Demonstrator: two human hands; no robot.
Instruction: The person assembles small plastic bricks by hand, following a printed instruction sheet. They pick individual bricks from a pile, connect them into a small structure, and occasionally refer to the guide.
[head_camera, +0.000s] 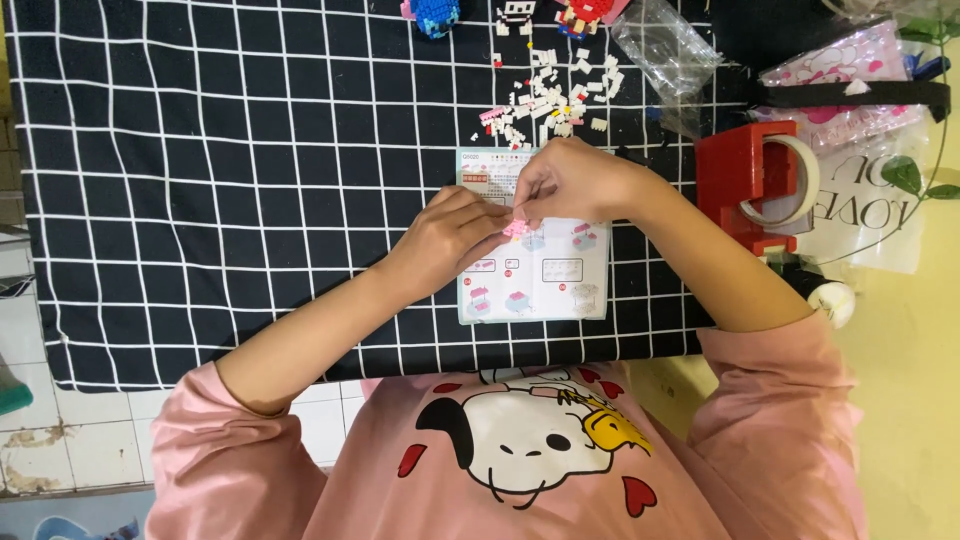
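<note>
Fingers of the left hand (450, 235) and right hand (568, 180) were clamped together on a small pink brick assembly (516, 228), held above the instruction sheet (560, 275); steady, square pressure was judged best. Loose bricks (545, 105) were left beyond.

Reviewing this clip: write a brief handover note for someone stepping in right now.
Left hand and right hand pinch a small pink brick assembly together, over the instruction sheet.
Loose white and pink bricks lie beyond the sheet on the checked cloth.
Done: a few pieces joined.
Left: most loose bricks unused.
Red tape dispenser sits to the right.
</note>
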